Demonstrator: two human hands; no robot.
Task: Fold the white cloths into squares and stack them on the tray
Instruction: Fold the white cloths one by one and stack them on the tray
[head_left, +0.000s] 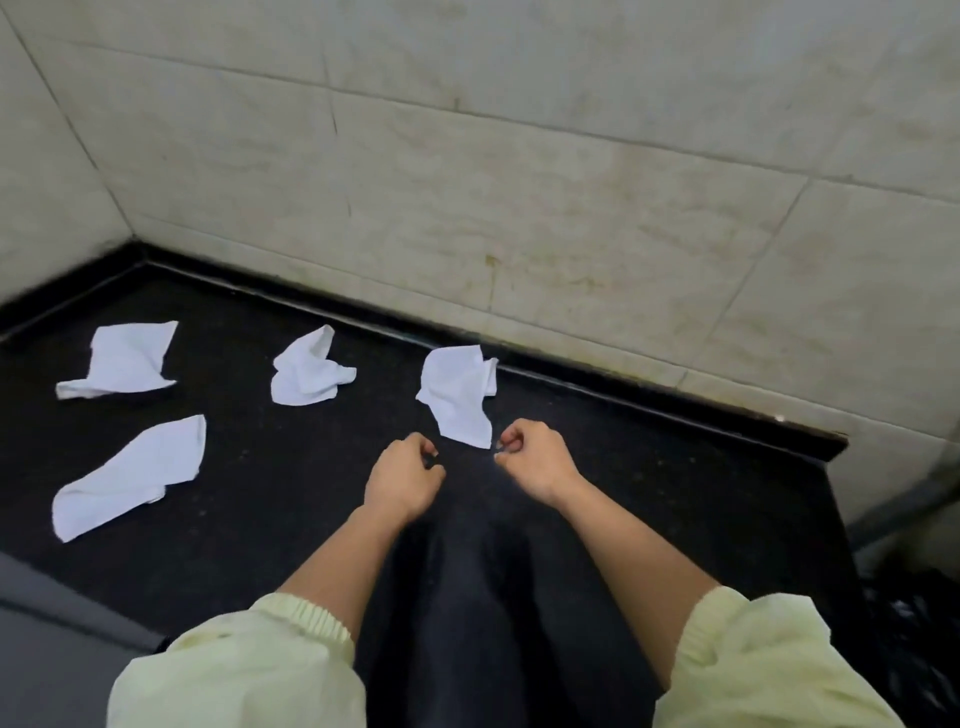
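Four crumpled cloths (130, 358). Our left hand (402, 475) and right hand (535, 460) curl empty; we'd flatten the nearest cloth (460, 395) first.

A black speckled counter (260, 499), edged by a raised dark lip along its far side, is seen beneath the left hand (402, 478) and the right hand (535, 462). Four white cloths are laid directly on it, none folded square and none touching another. The nearest cloth (460, 395) is found just beyond the hands, its lower corner pointing down between them. The crumpled cloth (306, 374) is set further left of the left hand, and the rumpled far-left cloth (127, 358) and the long cloth (130, 475) are placed well off to the left.
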